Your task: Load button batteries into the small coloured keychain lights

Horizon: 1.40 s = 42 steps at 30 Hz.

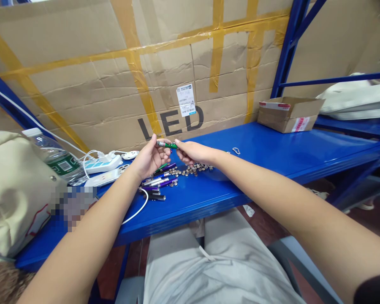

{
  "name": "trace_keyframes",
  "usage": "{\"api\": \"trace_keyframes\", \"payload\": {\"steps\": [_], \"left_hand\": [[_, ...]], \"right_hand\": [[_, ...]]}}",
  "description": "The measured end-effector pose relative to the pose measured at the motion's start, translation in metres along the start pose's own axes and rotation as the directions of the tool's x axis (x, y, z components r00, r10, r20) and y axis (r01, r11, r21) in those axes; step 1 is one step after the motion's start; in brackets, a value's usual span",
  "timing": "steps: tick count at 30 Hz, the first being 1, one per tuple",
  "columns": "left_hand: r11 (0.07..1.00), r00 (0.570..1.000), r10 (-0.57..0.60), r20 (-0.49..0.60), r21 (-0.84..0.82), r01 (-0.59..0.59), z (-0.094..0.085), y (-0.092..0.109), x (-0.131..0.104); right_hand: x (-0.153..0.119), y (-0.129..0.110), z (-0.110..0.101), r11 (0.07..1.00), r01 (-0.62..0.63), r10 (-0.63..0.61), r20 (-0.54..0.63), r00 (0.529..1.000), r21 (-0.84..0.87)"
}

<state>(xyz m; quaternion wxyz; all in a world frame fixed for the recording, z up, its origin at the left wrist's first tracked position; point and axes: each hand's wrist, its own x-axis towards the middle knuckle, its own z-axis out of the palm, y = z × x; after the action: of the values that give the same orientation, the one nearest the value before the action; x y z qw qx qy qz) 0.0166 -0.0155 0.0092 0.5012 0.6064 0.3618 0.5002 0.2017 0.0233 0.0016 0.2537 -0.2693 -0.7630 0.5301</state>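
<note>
Above the blue table, a slim green laser pointer (167, 145) with a pale label lies between my two hands. My left hand (150, 158) grips its left end between thumb and fingers, the other fingers curled loosely. At the right end, the thumb and fingers of my right hand (191, 152) pinch it. Just below my hands, several more laser pointers (156, 181) in purple, blue, silver and black lie in a loose pile. Beside them is a scatter of small round button cells (190, 170), partly hidden under my right hand.
A power strip (103, 164) with plugged-in cables, a water bottle (61, 158) and a cream bag (15, 185) stand at left. A metal carabiner (236, 150) lies on the blue table (256, 145). A small open carton (288, 114) sits back right; a big taped LED box (114, 97) stands behind.
</note>
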Motion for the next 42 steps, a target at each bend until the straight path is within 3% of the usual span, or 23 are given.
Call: {"api": "trace_keyframes", "payload": {"steps": [8,17,34,42], "left_hand": [[0.986,0.996,-0.089,0.032,-0.136,0.093,0.0007,-0.0003,0.0001],[0.982,0.985,-0.166,0.037,-0.084,0.169,0.0020,-0.0036,0.0010],[0.974,0.975,-0.223,0.003,-0.031,0.223,0.0037,-0.0064,0.0030],[0.970,0.970,-0.241,0.043,-0.018,0.242,0.0009,-0.0073,0.0029]], "right_hand": [[0.0014,0.0001,-0.0008,0.994,-0.022,0.020,-0.018,1.000,-0.105],[0.0016,0.0004,0.0000,0.970,0.030,-0.020,0.047,0.999,-0.241],[0.0052,0.0090,-0.0076,0.949,0.058,-0.024,0.110,0.994,-0.311],[0.0028,0.0073,-0.0071,0.939,0.063,-0.023,0.123,0.992,-0.338]]}}
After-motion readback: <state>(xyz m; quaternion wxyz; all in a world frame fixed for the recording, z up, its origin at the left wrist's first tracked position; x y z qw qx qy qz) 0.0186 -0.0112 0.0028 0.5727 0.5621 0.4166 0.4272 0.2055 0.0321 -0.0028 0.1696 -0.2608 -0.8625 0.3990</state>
